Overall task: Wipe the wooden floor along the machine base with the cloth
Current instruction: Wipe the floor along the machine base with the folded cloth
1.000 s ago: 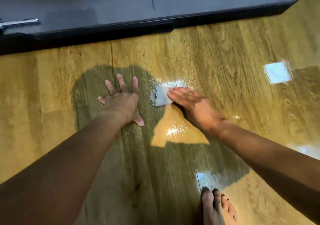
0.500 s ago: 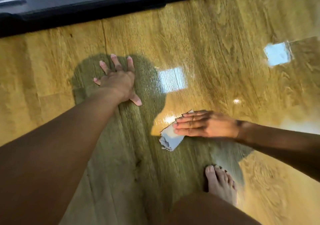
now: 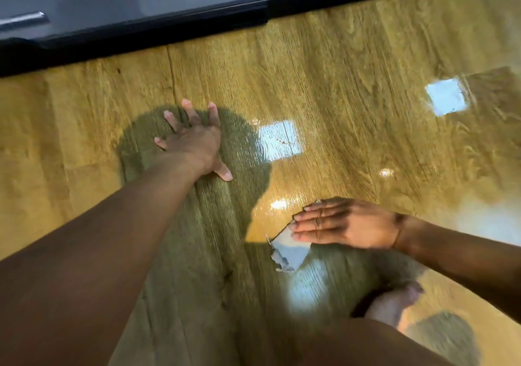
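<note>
Right hand (image 3: 346,224) flat, fingers together, palm pressing down on pale cloth (image 3: 290,252); cloth on wooden floor (image 3: 338,97), sticks out under fingertips toward lower left, frayed edge visible. Left hand (image 3: 194,142) splayed wide, flat on floor, holding nothing, inside dark shadow patch. Cloth well apart from machine base (image 3: 141,35), which runs along top of view w/ black edge. Bare foot (image 3: 392,303) near lower right, blurry. Floor glossy w/ bright square reflections.
</note>
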{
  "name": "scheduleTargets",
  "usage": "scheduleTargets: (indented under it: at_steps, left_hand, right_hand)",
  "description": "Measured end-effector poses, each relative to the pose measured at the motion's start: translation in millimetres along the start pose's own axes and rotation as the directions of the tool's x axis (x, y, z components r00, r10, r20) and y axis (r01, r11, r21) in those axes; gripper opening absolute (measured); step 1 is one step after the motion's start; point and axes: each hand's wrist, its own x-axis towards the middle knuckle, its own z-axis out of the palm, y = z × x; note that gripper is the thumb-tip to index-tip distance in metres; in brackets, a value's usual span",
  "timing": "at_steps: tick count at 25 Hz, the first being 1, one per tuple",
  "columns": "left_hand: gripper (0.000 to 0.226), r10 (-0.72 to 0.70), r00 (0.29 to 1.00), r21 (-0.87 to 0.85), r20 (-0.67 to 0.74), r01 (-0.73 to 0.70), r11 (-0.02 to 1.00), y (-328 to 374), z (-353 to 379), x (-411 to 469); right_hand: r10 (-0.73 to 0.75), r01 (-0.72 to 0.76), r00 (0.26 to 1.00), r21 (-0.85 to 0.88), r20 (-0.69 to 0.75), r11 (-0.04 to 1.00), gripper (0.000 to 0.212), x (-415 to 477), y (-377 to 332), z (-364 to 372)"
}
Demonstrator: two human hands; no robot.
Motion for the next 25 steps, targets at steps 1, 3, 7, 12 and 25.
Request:
scheduleTargets:
  at_steps: [1,3,7,12,25]
  left_hand:
    - [0.145,-0.006,1.000,0.004,-0.001,0.006,1.000,1,0,-1]
    - [0.144,0.001,1.000,0.008,-0.013,-0.001,1.000,1,0,-1]
    - [0.145,0.005,1.000,0.020,-0.005,-0.005,1.000,0,-1,-1]
    - [0.145,0.017,1.000,0.038,0.019,-0.018,0.999,1,-1,3]
    - [0.145,0.041,0.998,0.038,0.057,-0.043,0.998,1,-4,7]
  right_hand:
    - [0.071,-0.071,0.997,0.009,-0.012,0.997,0.051,7,20,-5]
    - [0.445,-0.433,0.886,0.112,-0.129,0.894,0.062,28,59,-15]
    - [0.704,-0.664,0.687,0.237,-0.179,0.709,0.059,37,39,-5]
    - [0.258,-0.246,0.963,0.140,-0.080,0.959,0.070,22,41,-12]
    - [0.481,-0.477,0.873,0.071,-0.075,0.876,0.062,90,158,-48]
